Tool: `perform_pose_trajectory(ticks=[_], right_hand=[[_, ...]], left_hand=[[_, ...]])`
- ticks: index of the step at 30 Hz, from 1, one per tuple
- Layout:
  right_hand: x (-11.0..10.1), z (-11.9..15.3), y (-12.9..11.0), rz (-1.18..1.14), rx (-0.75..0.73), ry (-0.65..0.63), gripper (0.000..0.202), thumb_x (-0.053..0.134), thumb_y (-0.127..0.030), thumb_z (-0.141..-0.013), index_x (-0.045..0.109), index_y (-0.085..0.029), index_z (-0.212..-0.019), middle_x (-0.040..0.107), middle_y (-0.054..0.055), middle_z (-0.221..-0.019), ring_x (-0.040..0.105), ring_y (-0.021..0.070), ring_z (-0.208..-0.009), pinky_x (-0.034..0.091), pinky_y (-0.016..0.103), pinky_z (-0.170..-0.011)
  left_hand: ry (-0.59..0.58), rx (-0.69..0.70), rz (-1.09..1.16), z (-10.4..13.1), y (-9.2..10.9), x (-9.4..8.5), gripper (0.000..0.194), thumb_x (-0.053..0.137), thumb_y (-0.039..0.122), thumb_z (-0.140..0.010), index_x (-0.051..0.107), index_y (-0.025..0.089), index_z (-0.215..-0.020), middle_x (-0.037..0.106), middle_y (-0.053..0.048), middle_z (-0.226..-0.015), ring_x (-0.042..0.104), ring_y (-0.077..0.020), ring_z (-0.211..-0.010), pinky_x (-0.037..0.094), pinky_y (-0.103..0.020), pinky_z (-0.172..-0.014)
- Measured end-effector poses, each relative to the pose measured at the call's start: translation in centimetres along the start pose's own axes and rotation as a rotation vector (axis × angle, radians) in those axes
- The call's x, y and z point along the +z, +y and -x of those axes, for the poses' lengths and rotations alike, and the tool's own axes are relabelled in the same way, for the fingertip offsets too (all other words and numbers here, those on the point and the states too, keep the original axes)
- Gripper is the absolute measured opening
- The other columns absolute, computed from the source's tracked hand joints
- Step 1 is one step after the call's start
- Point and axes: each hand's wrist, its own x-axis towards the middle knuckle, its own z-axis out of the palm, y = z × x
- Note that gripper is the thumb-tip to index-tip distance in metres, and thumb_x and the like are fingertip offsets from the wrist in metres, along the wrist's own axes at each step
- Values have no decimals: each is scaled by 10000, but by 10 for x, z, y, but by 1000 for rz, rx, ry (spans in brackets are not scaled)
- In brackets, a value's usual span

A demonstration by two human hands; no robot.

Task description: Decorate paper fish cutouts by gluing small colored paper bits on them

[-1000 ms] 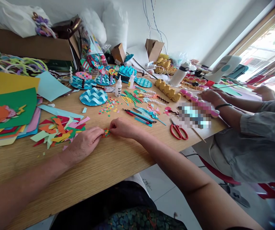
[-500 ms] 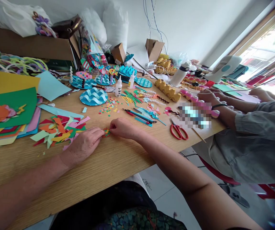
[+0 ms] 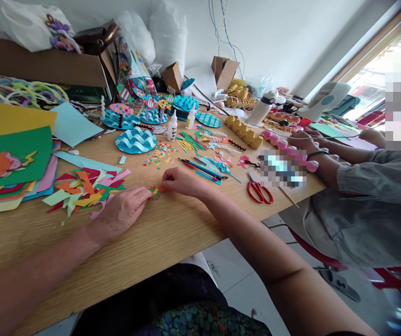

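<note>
A small orange paper cutout [image 3: 155,192] covered with green and yellow dots lies on the wooden table between my hands. My left hand [image 3: 123,210] rests on the tabletop, its fingers together and their tips holding the left edge of the cutout. From the other side, my right hand [image 3: 181,182] pinches at the cutout's orange right end; its fingertips are partly hidden. Just beyond them are scattered punched paper dots [image 3: 160,154]. Left of my left hand lies a heap of coloured paper scraps [image 3: 86,189].
Red-handled scissors [image 3: 259,191], pens [image 3: 203,170] and glue bottles [image 3: 172,126] lie or stand beyond my right hand. Blue wavy paper discs [image 3: 135,140] sit further back. Coloured sheets [image 3: 15,144] are stacked at left. At right, a co-worker's hands [image 3: 308,140] handle a pink egg-carton strip [image 3: 284,144].
My right hand has shifted slightly up and to the right, and more of the cutout's orange end shows. My left hand stays almost in place.
</note>
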Motion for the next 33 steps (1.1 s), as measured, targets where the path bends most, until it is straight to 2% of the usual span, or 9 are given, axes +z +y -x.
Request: perform_pose_trajectory(ticks=[6, 16, 23, 28, 30, 33], right_hand=[[-4, 0, 0, -32, -30, -33, 156, 522, -168, -740, 659, -114, -788, 607, -5, -681, 472, 64, -601, 320, 176, -536], [6, -4, -10, 206, -46, -51, 216, 503, -196, -765, 693, -142, -853, 676, 54, -836, 535, 115, -706, 338, 208, -590], [2, -7, -6, 28, -45, -41, 188, 513, -170, -752, 680, -107, -811, 658, 19, -723, 502, 72, -611, 343, 171, -544], [7, -6, -8, 115, -49, -76, 197, 518, -176, -745, 695, -122, -812, 671, 37, -769, 522, 90, -643, 351, 189, -572], [7, -6, -9, 133, -44, -67, 197, 521, -174, -739, 699, -121, -808, 673, 44, -778, 525, 96, -653, 356, 195, -583], [3, -5, -8, 36, -17, -65, 196, 524, -172, -737, 694, -111, -813, 668, 33, -754, 519, 88, -636, 353, 186, -563]], left_hand=[[22, 31, -42, -2, 2, -1, 276, 293, 151, -869, 568, 160, -890, 633, -62, -847, 600, -184, -797, 475, -291, -700], [11, 19, -78, -2, 0, -1, 282, 290, 164, -868, 571, 156, -873, 628, -70, -831, 592, -194, -778, 472, -303, -680], [8, -10, -33, -1, 0, 1, 282, 291, 186, -865, 573, 173, -877, 634, -64, -848, 597, -194, -797, 469, -305, -700], [4, -38, -13, -2, 2, 0, 290, 295, 206, -855, 583, 171, -856, 645, -70, -837, 603, -200, -787, 468, -310, -702], [1, -72, 12, -3, 2, -1, 286, 305, 217, -846, 587, 173, -852, 652, -68, -838, 609, -201, -780, 468, -306, -691], [23, -171, 71, -4, 3, -4, 256, 341, 238, -821, 593, 196, -845, 669, -43, -833, 621, -187, -755, 469, -285, -677]])
